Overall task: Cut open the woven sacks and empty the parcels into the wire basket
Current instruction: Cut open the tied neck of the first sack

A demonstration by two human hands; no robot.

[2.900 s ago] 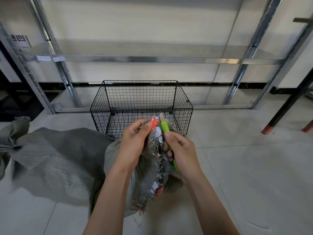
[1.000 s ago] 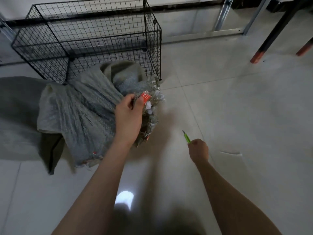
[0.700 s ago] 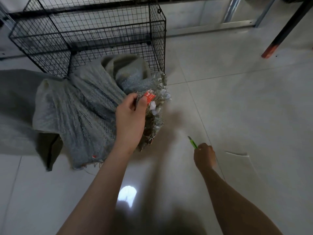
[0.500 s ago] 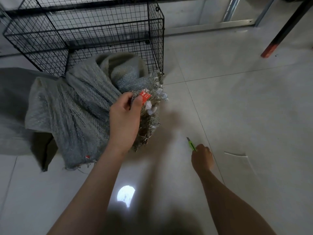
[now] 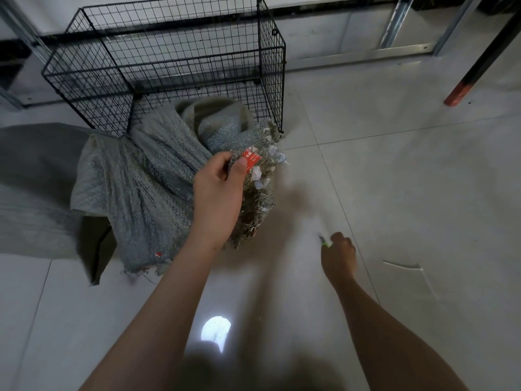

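Two bare hands work low over a pale tiled floor (image 5: 394, 193). The left hand (image 5: 218, 193) has its fingers and thumb (image 5: 239, 167) curled round the bunched, frayed mouth of a grey woven sack (image 5: 149, 187), with the thumb pressed beside a small red tag (image 5: 251, 158). White paper scraps (image 5: 258, 173) cling to the frayed edge just right of the thumb. The right hand (image 5: 338, 253) is clenched round a green knife (image 5: 324, 242), held close to the floor and well apart from the sack; the knife's tip points away from the person and a little left.

From the gripped mouth the sack's long axis runs left and away, and its mouth faces right. A fold of it leans against the near wall of the black wire basket (image 5: 169, 52), which stands just beyond the left fingers. A second grey sack (image 5: 33, 179) lies flat to the left, partly under the first.

Behind the basket a metal frame rail (image 5: 366, 53) runs along the foot of the wall. A dark leg with a red foot (image 5: 462, 88) stands far right of the right hand. A curved mark (image 5: 408, 268) crosses the tile just right of that hand, and a bright light spot (image 5: 215, 330) shines between the forearms.
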